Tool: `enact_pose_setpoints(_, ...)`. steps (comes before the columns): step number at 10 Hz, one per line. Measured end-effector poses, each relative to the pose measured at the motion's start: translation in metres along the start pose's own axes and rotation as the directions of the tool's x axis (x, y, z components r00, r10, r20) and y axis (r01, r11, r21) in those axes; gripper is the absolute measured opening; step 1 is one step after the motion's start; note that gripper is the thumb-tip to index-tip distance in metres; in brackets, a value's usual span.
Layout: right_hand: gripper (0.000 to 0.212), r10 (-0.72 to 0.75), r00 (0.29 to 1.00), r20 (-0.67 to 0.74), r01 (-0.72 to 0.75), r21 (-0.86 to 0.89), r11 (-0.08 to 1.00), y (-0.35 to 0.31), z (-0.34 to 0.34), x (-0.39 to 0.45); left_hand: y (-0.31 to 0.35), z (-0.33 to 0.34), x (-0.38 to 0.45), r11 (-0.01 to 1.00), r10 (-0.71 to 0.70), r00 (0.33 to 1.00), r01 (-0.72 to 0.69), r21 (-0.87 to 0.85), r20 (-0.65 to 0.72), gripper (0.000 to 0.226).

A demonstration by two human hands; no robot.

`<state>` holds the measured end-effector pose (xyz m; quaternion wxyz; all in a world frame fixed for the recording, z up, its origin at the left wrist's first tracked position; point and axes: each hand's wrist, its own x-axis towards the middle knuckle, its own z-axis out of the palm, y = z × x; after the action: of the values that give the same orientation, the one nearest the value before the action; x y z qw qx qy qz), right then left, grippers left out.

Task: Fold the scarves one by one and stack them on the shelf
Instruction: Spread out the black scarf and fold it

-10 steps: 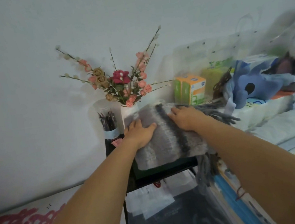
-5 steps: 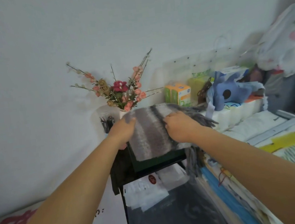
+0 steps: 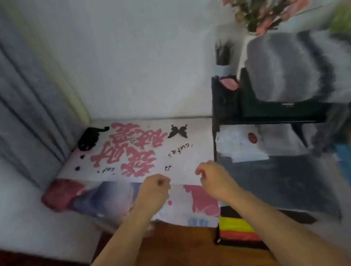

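Note:
A folded grey scarf (image 3: 289,65) with dark stripes lies on top of the black shelf (image 3: 229,113) at the upper right, its fringe hanging over the right side. Both my hands are low in the middle, well away from it and holding nothing. My left hand (image 3: 154,187) is balled into a fist. My right hand (image 3: 213,176) has loosely curled fingers. A red and blue-grey cloth (image 3: 79,198) lies to the left of my hands. A black, yellow and red striped piece (image 3: 235,228) lies below my right forearm.
A vase of pink and red flowers (image 3: 264,2) and a pen cup (image 3: 223,55) stand behind the scarf. A white mat with pink characters (image 3: 141,149) covers the surface by the wall. A grey curtain (image 3: 1,87) hangs at left. The view is blurred.
Both hands have let go of the grey scarf and pulled back and down, leaving it on the shelf top. The view has swung left and downward.

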<state>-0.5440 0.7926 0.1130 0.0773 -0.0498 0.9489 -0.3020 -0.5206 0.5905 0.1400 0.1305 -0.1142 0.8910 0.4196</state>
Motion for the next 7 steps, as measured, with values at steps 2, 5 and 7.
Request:
enact_pose_setpoints(2, 0.024, -0.107, 0.967, 0.23, 0.101, 0.04, 0.994, -0.097, 0.1, -0.018, -0.105, -0.058, -0.066, 0.98, -0.159, 0.983, 0.146, -0.132, -0.09, 0.013)
enact_pose_setpoints(5, 0.019, -0.187, 0.879, 0.438, 0.2, 0.016, 0.98, -0.253, 0.249, -0.094, -0.31, -0.133, -0.19, 0.894, -0.295, 0.955, 0.261, -0.364, -0.038, 0.028)
enact_pose_setpoints(7, 0.021, -0.147, 0.827, 0.543, 0.156, 0.029, 0.987, -0.336, 0.378, -0.176, -0.425, -0.177, -0.277, 0.779, -0.559, 0.823, 0.48, -0.404, -0.099, 0.018)
